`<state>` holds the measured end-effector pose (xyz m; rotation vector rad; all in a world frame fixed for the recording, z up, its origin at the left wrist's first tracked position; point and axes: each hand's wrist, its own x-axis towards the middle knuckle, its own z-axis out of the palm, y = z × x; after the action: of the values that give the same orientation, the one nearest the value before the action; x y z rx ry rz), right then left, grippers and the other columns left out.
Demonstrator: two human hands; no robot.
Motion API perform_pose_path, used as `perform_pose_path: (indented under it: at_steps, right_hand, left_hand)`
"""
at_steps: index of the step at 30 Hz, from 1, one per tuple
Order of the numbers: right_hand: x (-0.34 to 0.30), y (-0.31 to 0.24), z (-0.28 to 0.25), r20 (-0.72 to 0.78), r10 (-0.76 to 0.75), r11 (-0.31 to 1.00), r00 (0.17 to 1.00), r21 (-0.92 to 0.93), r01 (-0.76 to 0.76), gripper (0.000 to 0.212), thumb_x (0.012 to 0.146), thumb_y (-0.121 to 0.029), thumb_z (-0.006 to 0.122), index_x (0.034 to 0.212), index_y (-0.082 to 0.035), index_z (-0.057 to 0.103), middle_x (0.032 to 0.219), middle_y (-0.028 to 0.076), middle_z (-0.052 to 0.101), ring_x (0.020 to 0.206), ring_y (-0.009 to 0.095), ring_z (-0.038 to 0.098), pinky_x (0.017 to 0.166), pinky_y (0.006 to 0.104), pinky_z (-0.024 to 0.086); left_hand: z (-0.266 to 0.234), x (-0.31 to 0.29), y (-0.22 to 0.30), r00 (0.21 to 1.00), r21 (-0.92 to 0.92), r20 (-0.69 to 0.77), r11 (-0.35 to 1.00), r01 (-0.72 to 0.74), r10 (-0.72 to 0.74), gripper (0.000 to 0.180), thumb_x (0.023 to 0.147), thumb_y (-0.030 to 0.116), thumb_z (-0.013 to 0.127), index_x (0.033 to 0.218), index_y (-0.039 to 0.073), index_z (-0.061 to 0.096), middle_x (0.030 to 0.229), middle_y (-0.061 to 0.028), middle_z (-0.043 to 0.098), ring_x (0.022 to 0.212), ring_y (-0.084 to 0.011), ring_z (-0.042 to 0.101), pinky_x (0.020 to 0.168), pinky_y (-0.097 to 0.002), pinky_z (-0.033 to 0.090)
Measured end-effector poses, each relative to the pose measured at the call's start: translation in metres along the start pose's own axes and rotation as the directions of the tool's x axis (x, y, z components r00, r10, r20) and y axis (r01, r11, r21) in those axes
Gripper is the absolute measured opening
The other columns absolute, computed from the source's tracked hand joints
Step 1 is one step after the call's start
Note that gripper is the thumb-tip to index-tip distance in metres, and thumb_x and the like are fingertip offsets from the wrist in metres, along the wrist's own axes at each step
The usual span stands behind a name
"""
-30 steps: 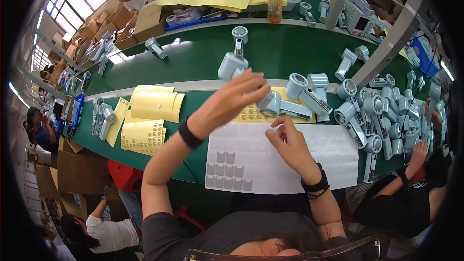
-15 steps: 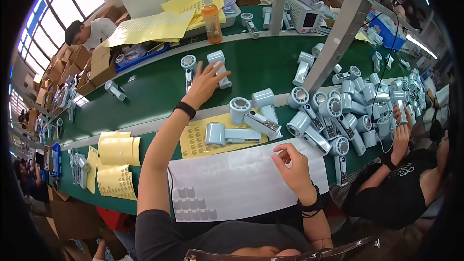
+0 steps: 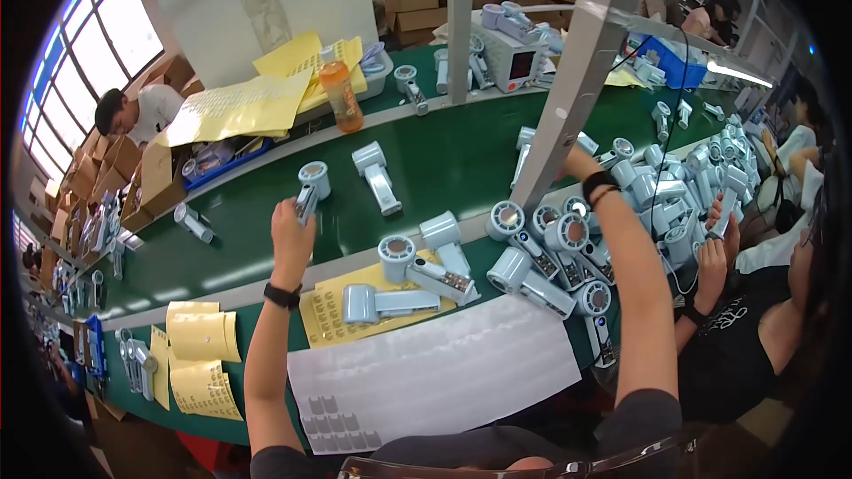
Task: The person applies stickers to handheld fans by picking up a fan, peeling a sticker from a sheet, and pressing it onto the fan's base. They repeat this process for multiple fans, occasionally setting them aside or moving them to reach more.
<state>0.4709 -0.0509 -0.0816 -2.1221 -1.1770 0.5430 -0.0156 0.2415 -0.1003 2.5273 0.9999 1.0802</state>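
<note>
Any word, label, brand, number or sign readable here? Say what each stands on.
No text is readable.
Orange bottle: pale markings, too blurred.
Co-worker's black shirt: pale lettering, too blurred.
White boxy device: dark display, too small.
Fan at the left hand: nothing readable.

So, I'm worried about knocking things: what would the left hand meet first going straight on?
Probably the pale blue fan just ahead: the left hand seems to be at its handle, though depth is unclear.

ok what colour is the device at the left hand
The device is pale blue, best seen in the head view.
</note>
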Motion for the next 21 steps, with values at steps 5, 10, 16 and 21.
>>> perform_pose_path:
  at_steps: [5,10,16,21]
  right_hand:
    - [0.011,-0.019,0.044,-0.093,-0.115,0.978,0.989,-0.184,0.096,0.048,0.084,-0.030,0.074,0.124,-0.007,0.062,0.121,0.015,0.065,0.113,0.028,0.061,0.098,0.0397,0.048]
    - [0.021,0.013,-0.001,-0.172,-0.026,0.969,0.985,-0.248,-0.018,0.039,0.086,-0.038,0.064,0.113,-0.009,0.067,0.105,0.018,0.070,0.094,0.032,0.068,0.083,0.0392,0.053]
    - [-0.137,-0.117,-0.054,-0.489,0.078,0.986,0.869,-0.094,-0.141,0.057,0.086,-0.027,0.061,0.142,-0.022,0.049,0.113,0.021,0.068,0.101,0.033,0.068,0.088,0.0369,0.052]
    - [-0.285,-0.219,0.015,-0.578,-0.221,0.864,0.785,0.257,0.433,0.080,0.083,-0.005,0.061,0.155,-0.016,0.029,0.124,0.012,0.061,0.080,0.011,0.060,0.071,0.0255,0.050]
  left_hand:
    - [-0.080,-0.049,0.030,0.989,-0.065,-0.013,0.987,0.146,-0.147,0.035,0.084,0.009,0.070,0.114,-0.004,0.058,0.103,-0.0197,0.063,0.093,-0.0325,0.062,0.084,-0.0387,0.049]
    - [-0.132,-0.085,0.062,0.956,-0.185,0.002,0.940,0.288,-0.293,0.033,0.087,0.009,0.068,0.116,-0.005,0.058,0.101,-0.0145,0.064,0.094,-0.0228,0.062,0.084,-0.0331,0.048]
    - [-0.155,-0.135,0.067,0.929,-0.225,-0.216,0.941,0.253,-0.301,0.031,0.089,0.012,0.069,0.114,-0.003,0.059,0.102,-0.0092,0.062,0.096,-0.0182,0.059,0.086,-0.0299,0.048]
    - [-0.178,-0.166,0.085,0.839,-0.362,-0.388,0.900,0.243,-0.382,0.027,0.090,0.011,0.067,0.113,0.000,0.057,0.111,-0.0092,0.058,0.102,-0.0172,0.056,0.091,-0.0296,0.046]
